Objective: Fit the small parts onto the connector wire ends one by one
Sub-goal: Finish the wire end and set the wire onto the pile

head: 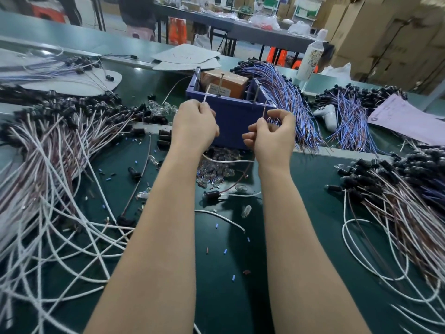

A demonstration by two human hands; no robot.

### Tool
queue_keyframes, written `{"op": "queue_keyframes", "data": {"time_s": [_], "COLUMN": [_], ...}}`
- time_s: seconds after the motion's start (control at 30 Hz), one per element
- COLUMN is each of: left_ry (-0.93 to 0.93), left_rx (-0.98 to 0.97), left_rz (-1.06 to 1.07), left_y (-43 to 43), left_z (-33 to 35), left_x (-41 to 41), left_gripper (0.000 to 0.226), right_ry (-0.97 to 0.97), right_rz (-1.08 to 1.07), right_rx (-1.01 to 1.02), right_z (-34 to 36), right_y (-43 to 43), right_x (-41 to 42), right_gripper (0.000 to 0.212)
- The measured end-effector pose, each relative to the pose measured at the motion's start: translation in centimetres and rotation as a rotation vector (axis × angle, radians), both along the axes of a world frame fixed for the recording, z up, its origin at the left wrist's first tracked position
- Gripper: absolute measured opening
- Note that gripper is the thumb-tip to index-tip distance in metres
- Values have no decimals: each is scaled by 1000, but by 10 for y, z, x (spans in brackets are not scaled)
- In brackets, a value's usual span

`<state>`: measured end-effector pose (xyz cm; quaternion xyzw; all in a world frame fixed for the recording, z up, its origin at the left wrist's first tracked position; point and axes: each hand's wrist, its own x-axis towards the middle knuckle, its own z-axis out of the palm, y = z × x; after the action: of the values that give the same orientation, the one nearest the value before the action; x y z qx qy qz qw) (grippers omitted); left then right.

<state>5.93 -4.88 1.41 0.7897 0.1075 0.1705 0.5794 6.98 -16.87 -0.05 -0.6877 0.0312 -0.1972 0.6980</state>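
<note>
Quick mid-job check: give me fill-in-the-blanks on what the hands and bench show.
The left hand pinches a ___ wire.
The right hand pinches a brown wire, tip pointing ___.
Behind the hands stands a ___ bin.
The controller lies to the ___ of the bin.
Missing: white; up; blue; right.

Green table [228, 297]. Blue bin [231, 119] at 12 o'clock, brown box [225, 81] inside it. White game controller [327, 115] at 2 o'clock of the bin, pink paper [404, 119] further out at 3. Bottle [310, 59] upright at 1 o'clock. Flat cardboard sheets [185, 56] at 11. Stacked cartons [385, 32] far back at 1 o'clock.
</note>
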Motion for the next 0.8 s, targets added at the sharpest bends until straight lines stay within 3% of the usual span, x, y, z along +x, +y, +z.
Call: {"op": "queue_keyframes", "data": {"time_s": [0.8], "left_ry": [11], "left_rx": [-125], "left_rz": [-70], "left_y": [-16], "left_z": [-7], "left_x": [13], "left_gripper": [34], "right_ry": [-36], "right_rz": [31], "right_rx": [-58], "right_z": [3], "right_y": [0], "right_x": [9], "right_gripper": [23]}}
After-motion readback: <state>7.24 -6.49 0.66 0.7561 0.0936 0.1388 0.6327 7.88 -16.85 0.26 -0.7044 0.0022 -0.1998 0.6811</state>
